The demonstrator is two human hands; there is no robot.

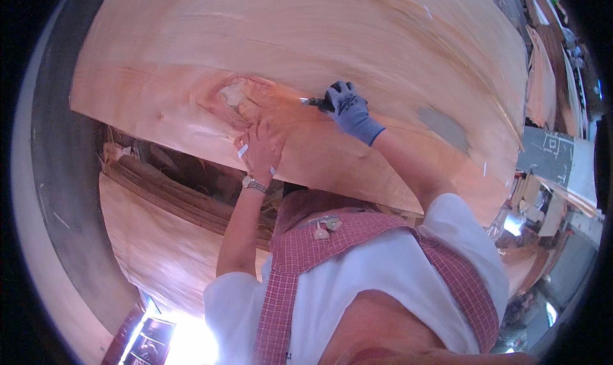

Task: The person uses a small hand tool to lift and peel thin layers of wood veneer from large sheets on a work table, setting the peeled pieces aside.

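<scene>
A large pale sheet of wood veneer (357,157) lies before me. Left of its middle is a ragged, darker knot with a light broken patch (233,96) in it. Just below that knot, my left hand (260,149) lies flat on the sheet with its fingers stretched. It is bare, with white tape on a finger and a watch (253,184) at the wrist. My right hand (347,104), in a blue-grey glove, is closed round the dark handle of a knife (314,102). The knife's short bright blade points left, toward the knot; whether it touches the wood I cannot tell.
A grey oval patch (445,129) shows in the sheet to the right. Below the sheet's near left edge is a dark gap with stacked brown layers (172,196), and another pale sheet (159,237) nearer. Wood scraps (539,199) lie at the right.
</scene>
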